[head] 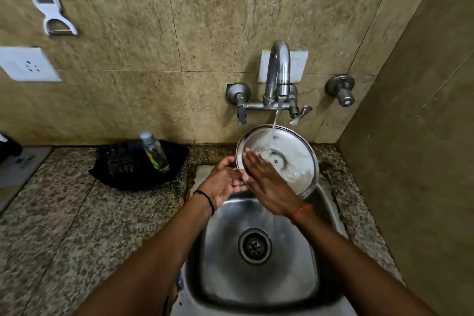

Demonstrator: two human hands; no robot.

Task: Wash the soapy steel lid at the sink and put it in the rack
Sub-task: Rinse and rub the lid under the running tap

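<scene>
The round steel lid (295, 159) is tilted over the back of the steel sink (295, 279), its inner face turned toward me. Water runs from the tap (279, 69) onto the upper part of the lid. My left hand (225, 182) grips the lid's left rim from behind. My right hand (269, 185) lies flat, fingers together, pressed on the lid's inner face at its left side. Soapy, milky water coats the lid's lower right. No rack shows in this view.
A clear bottle with a grey cap (155, 151) stands in a black holder (136, 167) on the granite counter (77, 226) left of the sink. Two tap valves (341, 90) stick out of the tiled wall. A side wall stands close on the right.
</scene>
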